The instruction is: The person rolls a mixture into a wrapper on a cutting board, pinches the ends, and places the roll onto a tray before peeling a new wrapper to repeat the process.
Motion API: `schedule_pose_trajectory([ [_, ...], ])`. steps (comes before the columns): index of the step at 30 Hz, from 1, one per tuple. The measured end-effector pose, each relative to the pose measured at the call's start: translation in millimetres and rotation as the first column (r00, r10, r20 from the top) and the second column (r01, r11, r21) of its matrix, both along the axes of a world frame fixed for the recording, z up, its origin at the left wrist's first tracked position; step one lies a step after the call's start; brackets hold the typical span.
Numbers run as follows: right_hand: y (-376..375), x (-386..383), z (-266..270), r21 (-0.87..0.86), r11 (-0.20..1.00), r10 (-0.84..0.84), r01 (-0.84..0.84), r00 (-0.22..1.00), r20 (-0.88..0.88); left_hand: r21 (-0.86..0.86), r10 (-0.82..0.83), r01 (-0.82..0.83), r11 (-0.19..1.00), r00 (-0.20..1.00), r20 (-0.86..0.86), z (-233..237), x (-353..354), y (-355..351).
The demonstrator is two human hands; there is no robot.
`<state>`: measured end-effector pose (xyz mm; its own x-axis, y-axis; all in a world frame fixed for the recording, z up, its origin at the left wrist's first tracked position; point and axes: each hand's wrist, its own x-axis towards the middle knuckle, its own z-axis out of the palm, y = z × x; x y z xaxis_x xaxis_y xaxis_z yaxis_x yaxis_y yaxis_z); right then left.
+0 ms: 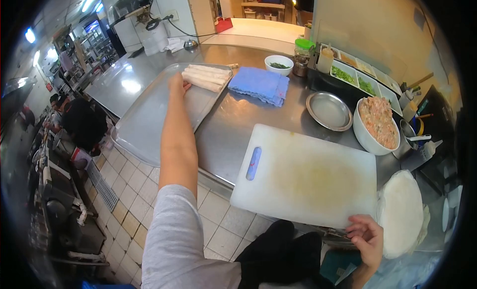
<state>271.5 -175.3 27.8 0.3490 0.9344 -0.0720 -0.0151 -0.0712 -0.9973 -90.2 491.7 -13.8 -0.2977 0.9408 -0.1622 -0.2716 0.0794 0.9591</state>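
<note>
On a large metal tray (141,120) lie several pale, long wrapped rolls (206,76), side by side at its far right end. My left hand (177,84) reaches across the tray, its fingers closed at the left end of the nearest roll; part of the grip is hidden by the hand. My right hand (366,238) is at the near right corner of a white cutting board (308,174), fingers loosely bent and apart, holding nothing. Right of that hand sits a stack of round white wrapper sheets (401,212).
A white bowl heaped with minced filling (378,122) stands beyond the board, beside a shallow metal dish (329,111). Folded blue cloths (259,85), a bowl of greens (279,65) and a green-lidded jar (302,56) are farther back. A person in black (82,120) is at left.
</note>
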Motion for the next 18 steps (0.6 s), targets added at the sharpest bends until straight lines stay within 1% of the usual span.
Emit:
schedule_pose_trajectory([
  [1,1,-1,2,0.007,1.0,0.004,-0.004,1.0,0.006,-0.004,0.001,-0.001,1.0,1.0,-0.002,2,0,4],
  [2,2,-1,3,0.003,1.0,0.007,-0.007,1.0,0.003,-0.083,-0.077,0.056,0.995,0.96,-0.271,8,1,5],
  [3,1,0,4,0.001,1.0,0.02,-0.021,1.0,0.015,-0.177,-0.169,0.089,0.98,0.843,-0.51,18,5,-8],
  [4,1,1,5,0.0,0.999,0.033,-0.033,0.999,0.028,-0.183,-0.17,0.086,0.979,0.843,-0.511,29,12,-22],
  [5,0,2,5,-0.002,0.999,0.035,-0.035,0.999,0.026,-0.242,-0.21,0.114,0.964,0.883,-0.42,58,32,-57],
  [6,0,3,3,0.002,0.999,0.048,-0.048,0.998,0.029,-0.294,-0.243,0.147,0.945,0.914,-0.325,74,46,-80],
  [7,1,3,2,0.011,0.998,0.057,-0.058,0.998,0.031,-0.289,-0.242,0.147,0.946,0.912,-0.33,71,54,-86],
  [9,1,-1,4,0.016,0.998,0.053,-0.054,0.998,0.028,-0.151,-0.26,0.241,0.959,0.959,-0.117,54,68,-82],
  [10,-1,-3,6,0.014,0.999,0.048,-0.048,0.998,0.028,-0.143,-0.27,0.253,0.957,0.956,-0.117,45,65,-76],
  [11,-5,-4,6,0.021,0.999,0.031,-0.032,0.999,0.031,-0.084,-0.331,0.333,0.939,0.943,0.044,32,57,-63],
  [12,-10,-5,6,0.028,0.998,0.056,-0.057,0.998,0.025,-0.015,-0.393,0.404,0.915,0.897,0.201,33,60,-64],
  [13,-14,-5,6,0.035,0.996,0.083,-0.083,0.996,0.021,-0.008,-0.41,0.42,0.907,0.89,0.201,31,67,-66],
  [15,-25,-2,3,0.024,0.996,0.081,-0.081,0.996,0.023,0.047,-0.372,0.369,0.928,0.918,0.137,35,70,-94],
  [16,-30,-2,0,0.003,0.995,0.095,-0.095,0.995,0.021,-0.031,-0.301,0.312,0.95,0.935,0.185,38,77,-105],
  [17,-33,-1,-2,0.007,0.995,0.095,-0.096,0.995,0.022,-0.028,-0.301,0.311,0.95,0.936,0.184,40,81,-111],
  [18,-37,0,-3,-0.002,0.997,0.078,-0.078,0.997,0.021,-0.096,-0.262,0.268,0.959,0.962,0.07,42,83,-117],
])
